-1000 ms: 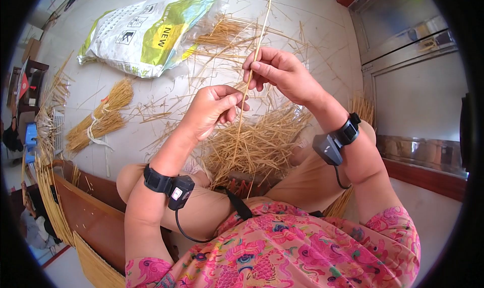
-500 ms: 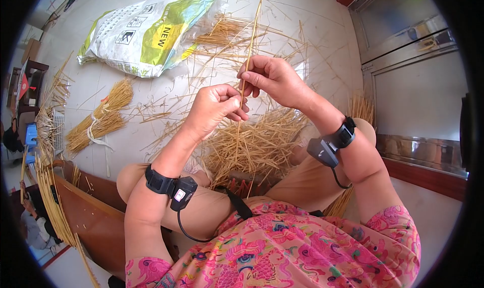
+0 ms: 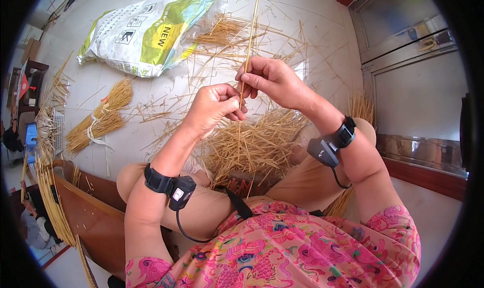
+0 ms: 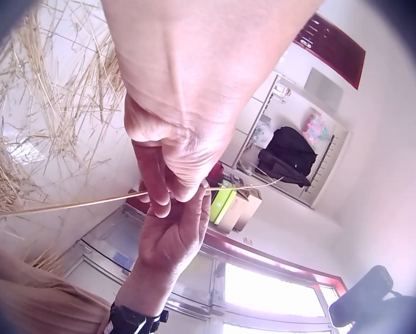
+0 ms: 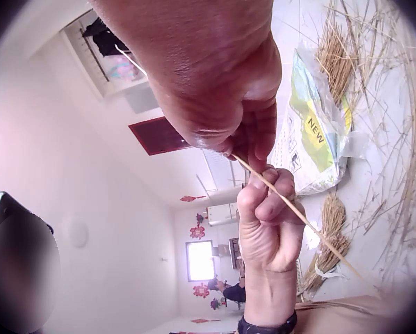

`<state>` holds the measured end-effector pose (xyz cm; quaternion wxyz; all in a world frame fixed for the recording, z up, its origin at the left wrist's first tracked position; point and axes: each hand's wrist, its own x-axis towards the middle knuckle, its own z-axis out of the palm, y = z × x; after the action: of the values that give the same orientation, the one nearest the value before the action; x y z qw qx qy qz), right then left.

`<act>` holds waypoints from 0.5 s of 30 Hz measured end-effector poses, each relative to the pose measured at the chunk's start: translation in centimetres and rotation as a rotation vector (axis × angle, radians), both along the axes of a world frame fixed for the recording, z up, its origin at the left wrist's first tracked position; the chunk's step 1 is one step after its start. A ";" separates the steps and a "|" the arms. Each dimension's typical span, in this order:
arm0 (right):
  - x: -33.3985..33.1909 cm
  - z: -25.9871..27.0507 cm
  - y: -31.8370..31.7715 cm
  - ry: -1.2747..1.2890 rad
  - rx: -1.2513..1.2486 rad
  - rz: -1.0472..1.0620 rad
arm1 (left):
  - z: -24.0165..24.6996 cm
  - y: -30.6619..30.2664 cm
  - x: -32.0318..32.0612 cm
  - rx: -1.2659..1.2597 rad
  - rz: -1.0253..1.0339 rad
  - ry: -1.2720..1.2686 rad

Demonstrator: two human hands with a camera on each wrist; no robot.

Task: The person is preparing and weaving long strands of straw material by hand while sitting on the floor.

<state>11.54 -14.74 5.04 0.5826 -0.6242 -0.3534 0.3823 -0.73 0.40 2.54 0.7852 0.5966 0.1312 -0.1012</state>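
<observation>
A long thin straw [image 3: 251, 33] stands nearly upright between the two hands in the head view. The left hand [image 3: 214, 108] pinches it lower down with thumb and curled fingers. Just above and to the right, the right hand [image 3: 272, 81] pinches the same straw between thumb and forefinger. The hands nearly touch. In the left wrist view the straw [image 4: 69, 204] runs sideways past both hands; in the right wrist view the straw [image 5: 312, 228] slants down from the fingers. Below the hands lies a heap of loose straw [image 3: 257, 147].
A white and green plastic bag [image 3: 141, 36] lies on the tiled floor at upper left. Tied straw bundles [image 3: 101, 116] lie under it, and more straw [image 3: 222, 33] beside it. A brown wooden piece [image 3: 96, 212] stands at lower left, a metal-panelled door [image 3: 418, 96] at right.
Both hands have shifted slightly, the right one down and left, closer to the left. The straw's upper end has tipped left and now stands further left than a second ago.
</observation>
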 end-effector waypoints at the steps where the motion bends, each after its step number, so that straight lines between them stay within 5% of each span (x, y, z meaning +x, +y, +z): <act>1: 0.0 0.0 0.0 0.004 0.003 0.006 | 0.0 0.0 0.0 0.000 0.002 0.000; 15: 0.0 -0.1 0.1 -0.035 -0.070 -0.007 | 0.4 -0.1 -0.1 0.011 0.021 -0.006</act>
<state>11.59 -14.68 4.98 0.5555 -0.6520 -0.3477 0.3812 -0.81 0.27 2.94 0.7832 0.6000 0.1360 -0.0904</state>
